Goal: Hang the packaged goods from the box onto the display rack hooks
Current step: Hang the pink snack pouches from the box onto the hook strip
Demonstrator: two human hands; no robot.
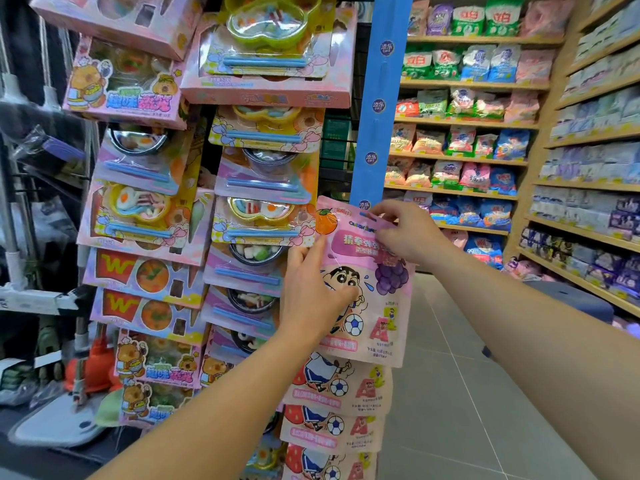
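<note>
Head view, both hands (349, 268) holding pink pouch (374, 306), toy-food packs (256, 216) crowding left, snack shelves (464, 157) behind

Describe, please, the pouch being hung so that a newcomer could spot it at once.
Find the blue upright beside the toy rack. The pink pouch sits at its foot, held by the left hand and right hand. It shows grapes, unlike the strawberry pouches hanging below.
</note>
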